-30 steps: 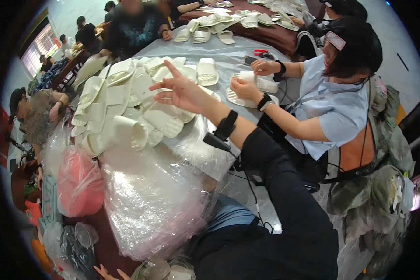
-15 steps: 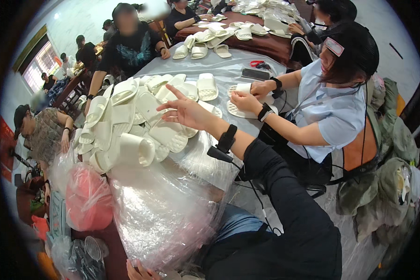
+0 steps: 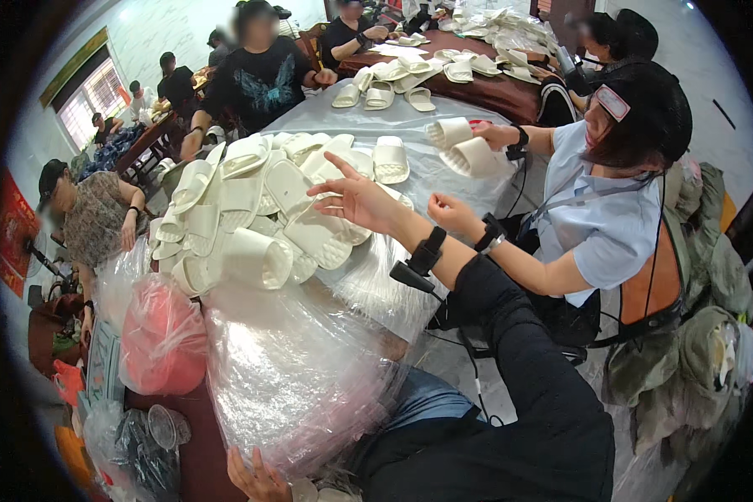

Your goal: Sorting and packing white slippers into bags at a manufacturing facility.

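Busy room, folks: a pale wall (image 3: 171, 38) is running across the upper left of the frame, with a window (image 3: 94, 96) letting light in, and people are sitting around the tables. A grey plastic-covered table (image 3: 330, 115) is filling the middle, and a whole heap of cream slippers (image 3: 241, 197) is piling up on it, just left of centre. More of them are lying on a brown table (image 3: 502, 94) toward the top.

The wearer's right hand (image 3: 361, 201) is hovering at the right side of the heap, released, fingers spread and index pointing up and left. Can't tell if any fingertip is touching a slipper. A black strap (image 3: 427, 248) is circling that wrist.

The left hand (image 3: 262, 483) is showing at the bottom edge, left of centre, fingers resting by the lower end of some clear bags (image 3: 293, 360). Can't tell if it's gripping them. A pink bundle (image 3: 167, 347) is sitting to their left, and a clear tub (image 3: 170, 427) is lying below that.

Over on the right, a co-worker in light blue (image 3: 611, 209) is holding up a pair of slippers in one hand.
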